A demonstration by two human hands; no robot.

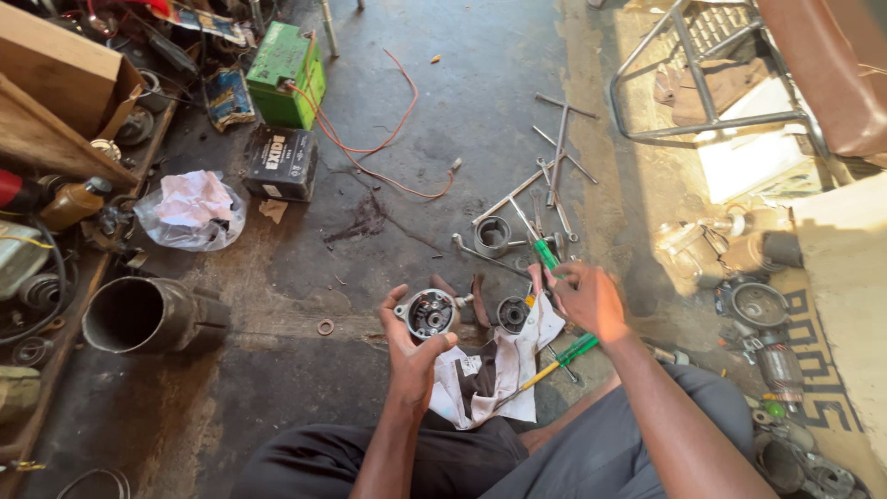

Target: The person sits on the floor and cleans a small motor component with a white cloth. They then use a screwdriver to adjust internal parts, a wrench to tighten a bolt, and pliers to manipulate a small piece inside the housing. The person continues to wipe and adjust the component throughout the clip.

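Note:
My left hand grips a round grey metal motor housing with its open face up, showing dark inner parts. My right hand closes around a green-handled screwdriver whose shaft points away over the floor. Between my hands, a second round dark part rests on a stained white rag draped over my lap. Another screwdriver with a green and yellow handle lies on the rag below my right hand.
A metal ring and several spanners lie on the concrete ahead. A green battery, a black battery and red wire sit far left. A metal cylinder lies left; motor parts right.

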